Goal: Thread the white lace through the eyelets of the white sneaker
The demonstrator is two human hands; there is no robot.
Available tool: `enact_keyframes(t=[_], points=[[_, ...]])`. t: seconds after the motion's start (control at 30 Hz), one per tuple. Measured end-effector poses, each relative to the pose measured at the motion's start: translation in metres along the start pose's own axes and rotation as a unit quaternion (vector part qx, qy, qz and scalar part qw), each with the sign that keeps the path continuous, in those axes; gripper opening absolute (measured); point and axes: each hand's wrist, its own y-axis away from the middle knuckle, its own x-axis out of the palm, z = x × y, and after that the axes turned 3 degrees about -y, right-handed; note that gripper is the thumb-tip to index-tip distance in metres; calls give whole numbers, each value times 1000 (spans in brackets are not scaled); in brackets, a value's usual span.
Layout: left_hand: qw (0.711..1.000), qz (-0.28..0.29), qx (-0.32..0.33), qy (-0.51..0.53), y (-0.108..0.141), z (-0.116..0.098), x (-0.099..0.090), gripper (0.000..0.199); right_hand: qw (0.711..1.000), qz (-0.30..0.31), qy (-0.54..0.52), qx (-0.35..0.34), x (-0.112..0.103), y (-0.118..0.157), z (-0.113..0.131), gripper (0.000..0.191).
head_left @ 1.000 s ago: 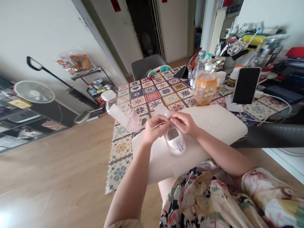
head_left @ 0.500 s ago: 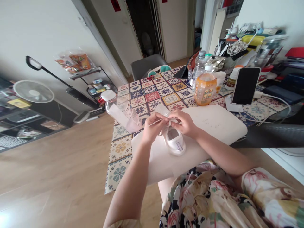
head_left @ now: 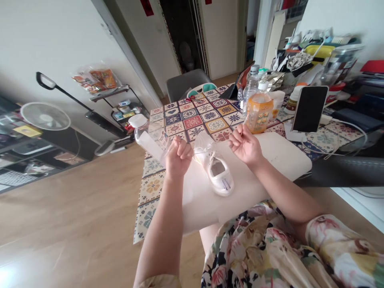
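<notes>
A white shoe (head_left: 221, 178) with dark stripes at its heel rests on the white sheet (head_left: 270, 152), its toe pointing away from me. Clear plastic seems to cover its toe. To its left, my left hand (head_left: 179, 157) is closed in a fist round a white shoelace, which runs thinly from the front of the shoe. On the other side my right hand (head_left: 246, 146) is raised, fingers curled in a pinch on the other lace end. The lace crosses at the tongue, where small loops show. The lace ends inside my fingers are hidden.
A clear bottle with a white cap (head_left: 138, 121) stands behind my left hand. Beyond my right hand are an orange-labelled bottle (head_left: 259, 112), a phone on a stand (head_left: 310, 109) and a white cable (head_left: 351, 125). Red scissors (head_left: 191, 98) lie at the table's far side.
My hands were together over the shoe's laces. They have moved apart, left hand to the left and right hand to the right, drawing the lace ends out. The shoe stays in place.
</notes>
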Motion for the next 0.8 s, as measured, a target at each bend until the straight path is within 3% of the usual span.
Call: enact_keyframes(t=[0.1, 0.27, 0.37, 0.47, 0.6, 0.7, 0.8], points=[[996, 51, -60, -51, 1, -14, -12, 26, 1000, -15, 1, -27, -3, 2, 10, 33], [940, 165, -212, -209, 3, -20, -25, 35, 990, -68, 79, -96, -6, 5, 16, 41], [906, 227, -232, -272, 2, -15, -26, 36, 986, -57, 144, -58, -8, 4, 18, 53], [879, 256, -224, -333, 1, -10, -26, 38, 975, -2, 220, -14, -9, 4, 16, 64], [863, 210, -221, -403, -1, -9, -28, 40, 915, 76, 394, -32, -7, 6, 6, 64], [833, 230, -242, -441, -1, -8, -29, 32, 848, 130, 513, -5, -7, 8, 1, 54], [810, 259, -254, -460, -2, -9, -30, 24, 831, 168, 529, 43, -10, 9, 0, 44]])
